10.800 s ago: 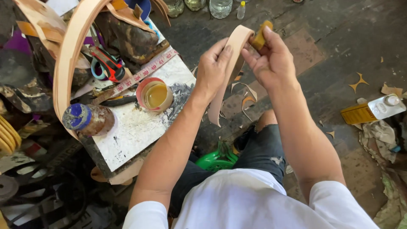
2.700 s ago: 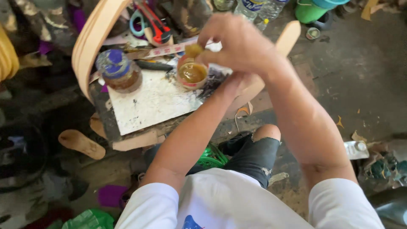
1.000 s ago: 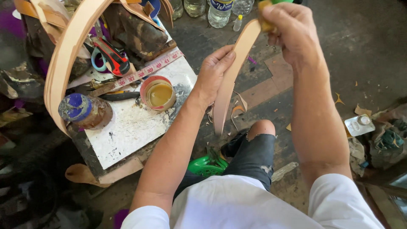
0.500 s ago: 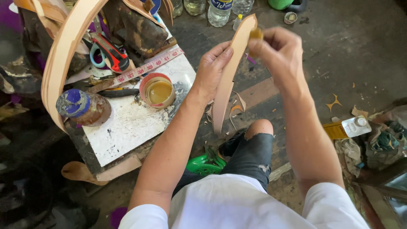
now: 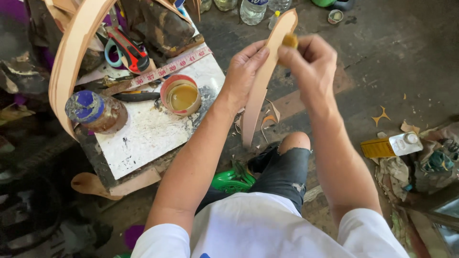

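My left hand [image 5: 245, 71] grips a long tan leather strap [image 5: 260, 91] near its upper part, holding it upright above my knee. My right hand [image 5: 311, 64] pinches a small yellow-brown dauber [image 5: 289, 41] and presses it against the strap close to the rounded top end. An open tin of amber glue [image 5: 180, 94] sits on the white, stained work slab [image 5: 143, 138] to the left of my left hand.
A blue-capped jar [image 5: 93, 110], red-handled scissors [image 5: 126, 48], a measuring tape [image 5: 169, 69] and a black knife [image 5: 136, 97] lie on the slab. A wide curved leather band [image 5: 71, 57] arcs over the left. Plastic bottles [image 5: 253, 9] stand ahead; a yellow-and-white bottle [image 5: 392, 145] lies right.
My right hand has come down from the strap's tip and now rubs the dauber slightly lower on it. The strap stays in my left hand.
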